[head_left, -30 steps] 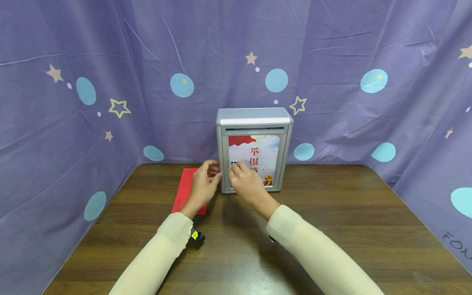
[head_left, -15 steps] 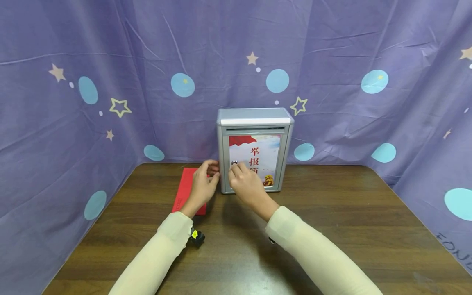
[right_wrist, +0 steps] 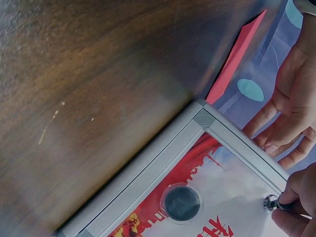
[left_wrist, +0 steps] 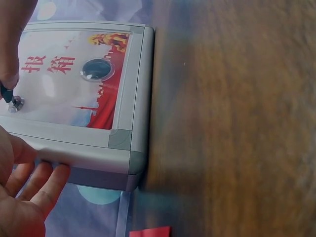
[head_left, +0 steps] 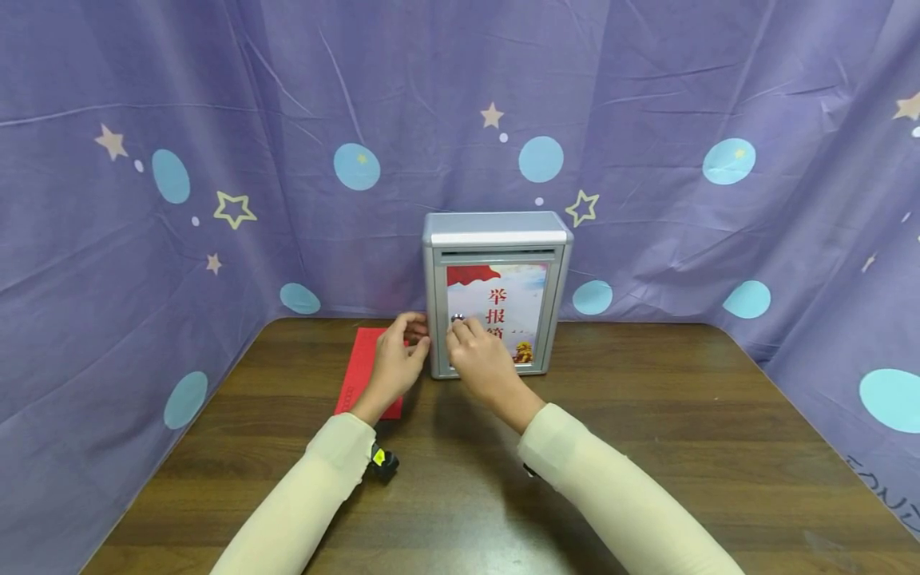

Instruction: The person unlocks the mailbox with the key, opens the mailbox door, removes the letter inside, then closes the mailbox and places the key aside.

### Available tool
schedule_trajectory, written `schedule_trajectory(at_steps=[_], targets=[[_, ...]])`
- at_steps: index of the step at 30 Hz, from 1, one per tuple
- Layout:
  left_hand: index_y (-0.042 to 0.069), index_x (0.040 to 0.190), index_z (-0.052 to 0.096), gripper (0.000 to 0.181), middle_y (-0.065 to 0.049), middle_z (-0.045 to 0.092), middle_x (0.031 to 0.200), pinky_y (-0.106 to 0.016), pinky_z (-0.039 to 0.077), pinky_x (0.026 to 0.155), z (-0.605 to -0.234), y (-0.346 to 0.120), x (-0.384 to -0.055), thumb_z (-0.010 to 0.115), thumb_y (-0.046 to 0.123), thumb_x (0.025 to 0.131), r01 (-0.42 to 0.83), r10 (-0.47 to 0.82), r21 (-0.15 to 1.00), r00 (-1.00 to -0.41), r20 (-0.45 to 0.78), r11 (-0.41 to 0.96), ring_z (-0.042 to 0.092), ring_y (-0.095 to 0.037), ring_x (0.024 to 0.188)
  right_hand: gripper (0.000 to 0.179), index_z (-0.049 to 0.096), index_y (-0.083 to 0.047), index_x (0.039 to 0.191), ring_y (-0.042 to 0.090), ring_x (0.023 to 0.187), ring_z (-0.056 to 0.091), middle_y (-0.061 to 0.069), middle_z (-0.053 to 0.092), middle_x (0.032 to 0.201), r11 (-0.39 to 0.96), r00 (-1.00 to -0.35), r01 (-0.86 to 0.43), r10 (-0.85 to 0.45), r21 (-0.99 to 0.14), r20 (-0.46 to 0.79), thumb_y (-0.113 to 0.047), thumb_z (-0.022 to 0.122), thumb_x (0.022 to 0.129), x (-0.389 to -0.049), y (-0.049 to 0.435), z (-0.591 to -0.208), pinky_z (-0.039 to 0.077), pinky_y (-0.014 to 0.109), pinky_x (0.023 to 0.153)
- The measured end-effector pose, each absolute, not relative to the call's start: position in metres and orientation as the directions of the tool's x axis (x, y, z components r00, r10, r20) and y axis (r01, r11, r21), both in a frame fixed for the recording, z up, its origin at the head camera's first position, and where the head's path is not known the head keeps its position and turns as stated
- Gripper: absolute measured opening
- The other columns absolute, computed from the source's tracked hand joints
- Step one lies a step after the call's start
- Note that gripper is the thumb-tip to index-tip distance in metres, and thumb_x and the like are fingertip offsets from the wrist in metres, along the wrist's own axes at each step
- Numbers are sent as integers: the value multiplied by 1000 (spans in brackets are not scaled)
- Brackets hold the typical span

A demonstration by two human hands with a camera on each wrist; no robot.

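A grey metal box (head_left: 496, 226) with a slot near its top and a printed front panel stands upright on the table. On that panel is a round silver lock (right_wrist: 270, 203). My right hand (head_left: 480, 359) pinches the dark head of a small key (left_wrist: 6, 94) at the lock; the fingers partly hide it. My left hand (head_left: 397, 359) rests its fingertips along the box's left side, fingers loosely bent. The left wrist view shows these fingers (left_wrist: 49, 190) against the side wall. A red envelope (head_left: 358, 367) lies flat beneath the left forearm, partly covered by it.
The brown wooden table (head_left: 683, 431) reaches forward to a purple curtain (head_left: 647, 104) with stars and blue dots, close behind the box. Low on the box's front panel is a round dark window (right_wrist: 182, 203).
Both hands keep their places at the box. The view shifts very slightly; no clear movement of the box, key or envelope shows.
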State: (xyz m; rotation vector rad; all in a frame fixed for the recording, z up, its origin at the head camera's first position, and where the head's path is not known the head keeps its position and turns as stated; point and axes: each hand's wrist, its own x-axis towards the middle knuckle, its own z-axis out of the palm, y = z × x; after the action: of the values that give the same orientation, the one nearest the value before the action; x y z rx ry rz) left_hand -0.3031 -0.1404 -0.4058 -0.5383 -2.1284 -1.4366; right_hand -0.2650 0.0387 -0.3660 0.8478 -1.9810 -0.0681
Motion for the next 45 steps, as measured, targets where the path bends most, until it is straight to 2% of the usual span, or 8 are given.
schedule_trajectory(at_steps=[16, 21, 25, 31, 34, 39, 42, 45], targets=[[-5, 120, 60, 32, -19, 67, 104, -47, 62, 79, -404, -141, -302, 69, -10, 90, 559, 48, 756, -813, 580, 341, 68, -32, 93, 21, 73, 5, 104, 26, 89, 63, 13, 72, 99, 764, -348, -536, -587, 359, 731, -2, 75, 84, -261, 39, -365, 61, 32, 68], [-5, 120, 60, 32, -20, 67, 104, -48, 62, 80, -405, -140, -303, 70, -10, 90, 564, 51, 755, -811, 583, 333, 68, -32, 93, 27, 73, 6, 107, 27, 92, 64, 14, 72, 102, 767, -395, -564, -576, 306, 716, 0, 79, 81, -256, 38, -363, 62, 31, 70], [-4, 120, 60, 32, -19, 67, 104, -42, 63, 78, -405, -141, -303, 70, -10, 90, 571, 53, 745, -805, 591, 344, 69, -31, 93, 28, 73, 7, 108, 28, 93, 64, 15, 73, 103, 770, -422, -588, -555, 250, 717, 2, 80, 82, -252, 38, -362, 62, 31, 71], [-4, 120, 60, 32, -19, 68, 104, -44, 63, 78, -406, -142, -303, 70, -9, 90, 580, 58, 737, -798, 600, 349, 69, -32, 93, 22, 75, 4, 106, 26, 92, 64, 12, 74, 102, 774, -406, -588, -534, 236, 741, 5, 75, 84, -249, 36, -363, 62, 29, 66], [-4, 120, 60, 32, -19, 67, 104, -46, 63, 79, -406, -142, -302, 69, -9, 90, 576, 58, 738, -800, 597, 351, 69, -33, 94, 19, 75, 3, 105, 26, 92, 65, 12, 74, 102, 770, -393, -601, -519, 215, 760, 5, 74, 86, -248, 35, -365, 62, 30, 68], [-5, 120, 60, 32, -20, 67, 104, -39, 63, 78, -405, -142, -302, 70, -10, 90, 573, 54, 739, -801, 596, 355, 69, -32, 93, 24, 75, 4, 106, 28, 96, 68, 14, 75, 104, 755, -401, -645, -468, 120, 788, 7, 77, 83, -243, 35, -363, 61, 33, 83], [-5, 120, 60, 32, -20, 67, 103, -32, 63, 77, -405, -141, -303, 70, -11, 89, 574, 52, 740, -801, 597, 350, 69, -32, 92, 29, 75, 5, 107, 30, 99, 69, 15, 75, 107, 741, -441, -671, -434, 32, 786, 12, 74, 79, -240, 35, -362, 59, 35, 91], [-5, 119, 60, 32, -20, 67, 103, -28, 62, 77, -405, -141, -303, 70, -11, 89, 572, 52, 746, -804, 593, 342, 69, -32, 93, 29, 75, 6, 108, 31, 101, 69, 17, 75, 107, 715, -488, -696, -398, -71, 777, 17, 66, 82, -239, 36, -361, 58, 37, 93]])
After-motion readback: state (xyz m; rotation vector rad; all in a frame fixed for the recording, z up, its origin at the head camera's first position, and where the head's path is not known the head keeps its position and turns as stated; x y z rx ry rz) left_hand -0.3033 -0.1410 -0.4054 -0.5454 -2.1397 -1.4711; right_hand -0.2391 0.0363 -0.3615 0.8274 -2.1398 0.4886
